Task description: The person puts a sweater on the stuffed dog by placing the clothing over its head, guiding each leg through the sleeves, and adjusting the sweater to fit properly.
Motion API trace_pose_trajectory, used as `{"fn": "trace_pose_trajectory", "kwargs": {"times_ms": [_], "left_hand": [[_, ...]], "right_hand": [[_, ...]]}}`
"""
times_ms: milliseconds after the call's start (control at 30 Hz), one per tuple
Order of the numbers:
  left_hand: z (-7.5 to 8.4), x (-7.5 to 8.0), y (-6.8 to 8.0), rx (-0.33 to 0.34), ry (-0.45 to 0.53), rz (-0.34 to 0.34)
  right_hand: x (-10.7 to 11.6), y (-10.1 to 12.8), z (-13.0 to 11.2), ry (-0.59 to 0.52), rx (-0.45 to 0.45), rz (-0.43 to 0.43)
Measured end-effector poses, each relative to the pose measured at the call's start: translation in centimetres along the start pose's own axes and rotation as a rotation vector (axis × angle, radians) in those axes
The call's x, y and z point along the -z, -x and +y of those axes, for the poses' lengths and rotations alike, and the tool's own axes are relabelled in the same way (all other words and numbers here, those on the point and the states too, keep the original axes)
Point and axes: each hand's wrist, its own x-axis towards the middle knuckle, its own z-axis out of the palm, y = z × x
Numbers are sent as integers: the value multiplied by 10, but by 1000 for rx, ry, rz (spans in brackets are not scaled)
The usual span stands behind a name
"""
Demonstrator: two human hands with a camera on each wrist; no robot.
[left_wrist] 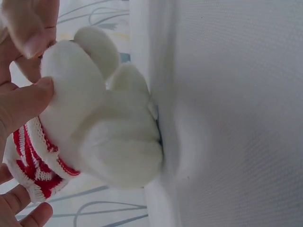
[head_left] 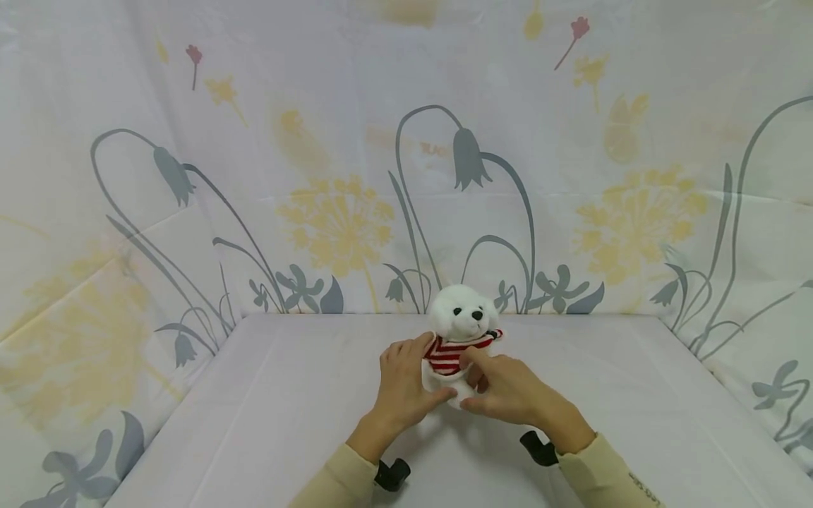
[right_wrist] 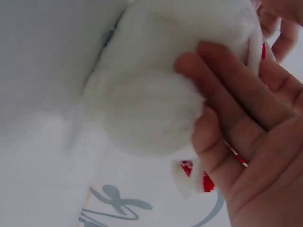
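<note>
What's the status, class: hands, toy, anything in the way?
Left hand and right hand both grip the white plush dog. Dog upright on the white table, red-striped sweater on. Nothing in the way.

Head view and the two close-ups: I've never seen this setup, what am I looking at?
No machine here: a person wears three cameras. The wide picture comes from the head, looking down at a white-covered table before a flowered cloth backdrop. The close-ups come from cameras on each wrist. On the table sits a white plush dog in a red-and-white striped sweater. The left hand and right hand both hold its body, fingers curled round it, a grip from each side.
</note>
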Motion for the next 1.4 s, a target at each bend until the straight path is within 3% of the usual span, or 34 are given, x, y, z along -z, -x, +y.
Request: {"fn": "trace_pose_trajectory", "kwargs": {"times_ms": [100, 233, 367, 500, 700, 967, 1167, 1400], "left_hand": [[-1, -1, 0, -10, 35, 4], [0, 2, 1, -17, 140, -21], [3, 7, 0, 2, 266, -91], [6, 10, -1, 29, 324, -140], [8, 11, -2, 21, 360, -132], [11, 16, -4, -128, 347, -103], [13, 23, -6, -213, 333, -176], [12, 24, -8, -216, 316, -235]], "right_hand": [[-3, 0, 1, 50, 14, -46], [-9, -1, 4, 81, 115, 5], [-13, -4, 7, 42, 152, 78], [-15, -6, 7, -40, 173, 124], [-20, -10, 4, -118, 218, 157], [-21, -9, -1, -33, 313, 248], [-20, -9, -1, -8, 349, 257], [-21, -9, 1, 6, 370, 258]]}}
